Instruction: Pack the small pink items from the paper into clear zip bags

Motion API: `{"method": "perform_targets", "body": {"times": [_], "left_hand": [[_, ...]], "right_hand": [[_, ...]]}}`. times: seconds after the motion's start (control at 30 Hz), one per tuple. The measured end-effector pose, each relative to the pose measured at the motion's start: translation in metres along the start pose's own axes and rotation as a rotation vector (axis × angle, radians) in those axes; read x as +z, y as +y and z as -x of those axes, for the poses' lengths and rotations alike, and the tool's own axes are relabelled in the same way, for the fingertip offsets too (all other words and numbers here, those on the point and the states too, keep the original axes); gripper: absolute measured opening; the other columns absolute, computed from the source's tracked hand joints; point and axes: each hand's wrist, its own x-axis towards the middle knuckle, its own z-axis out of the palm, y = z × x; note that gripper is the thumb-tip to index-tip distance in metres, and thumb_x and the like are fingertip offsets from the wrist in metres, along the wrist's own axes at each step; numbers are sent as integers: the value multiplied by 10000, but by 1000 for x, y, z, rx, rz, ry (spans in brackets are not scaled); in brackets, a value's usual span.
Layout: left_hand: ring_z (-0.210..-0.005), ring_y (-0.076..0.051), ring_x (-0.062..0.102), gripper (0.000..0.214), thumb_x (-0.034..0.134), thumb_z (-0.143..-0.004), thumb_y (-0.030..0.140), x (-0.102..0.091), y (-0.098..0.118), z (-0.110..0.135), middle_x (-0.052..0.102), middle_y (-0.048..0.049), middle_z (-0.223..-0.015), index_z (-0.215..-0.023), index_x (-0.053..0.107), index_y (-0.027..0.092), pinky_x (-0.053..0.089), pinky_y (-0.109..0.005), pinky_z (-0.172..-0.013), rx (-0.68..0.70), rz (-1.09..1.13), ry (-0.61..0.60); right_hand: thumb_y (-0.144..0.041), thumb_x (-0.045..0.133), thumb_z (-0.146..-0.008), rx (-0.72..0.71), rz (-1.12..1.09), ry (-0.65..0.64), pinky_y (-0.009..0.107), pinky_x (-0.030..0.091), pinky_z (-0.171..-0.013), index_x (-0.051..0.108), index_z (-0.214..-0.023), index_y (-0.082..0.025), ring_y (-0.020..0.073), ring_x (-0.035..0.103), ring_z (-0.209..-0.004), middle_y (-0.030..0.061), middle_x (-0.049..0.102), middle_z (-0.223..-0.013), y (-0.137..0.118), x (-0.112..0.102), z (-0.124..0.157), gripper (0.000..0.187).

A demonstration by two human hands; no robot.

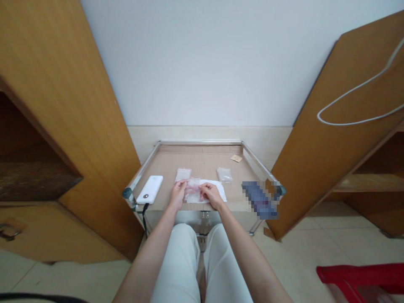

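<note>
Between my two hands is a small clear plastic bag (193, 185) with a pinkish edge, raised a little over the table. My left hand (178, 193) pinches its left side. The fingers of my right hand (211, 193) are closed at its right side. Beneath lies a white sheet (221, 191), partly covered by the bag and my right hand. A stack of clear bags (183, 174) rests just beyond my left hand. Farther right, past my right hand, sits another clear bag or stack of bags (224, 175).
A white power bank (150, 190) with a black cable lies at the table's left. A blurred-out dark item (260, 200) is at the right, and a small tan paper (236, 158) at the back. Metal rails (202, 143) edge the table. Wooden cabinets (104, 168) flank it.
</note>
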Motion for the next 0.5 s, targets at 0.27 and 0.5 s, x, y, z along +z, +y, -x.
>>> {"method": "perform_targets", "body": {"times": [0.27,0.5], "left_hand": [[-554,-98,588,277,616,-601,326,-4,-1,0,603,-7,-732,-805,560,147,467,-184,-441,-29,10,-77],[-513,-127,589,227,625,-567,248,-5,0,3,581,20,-590,-748,537,142,500,-252,-490,-68,-36,-183]], "right_hand": [[-295,582,-623,-60,2,49,194,317,-385,544,-589,-158,66,418,-362,-53,493,-431,8,-4,-6,146],[-321,596,-613,-59,-123,127,195,323,-361,523,-662,-185,66,412,-372,-56,501,-504,8,-3,-8,162]]}}
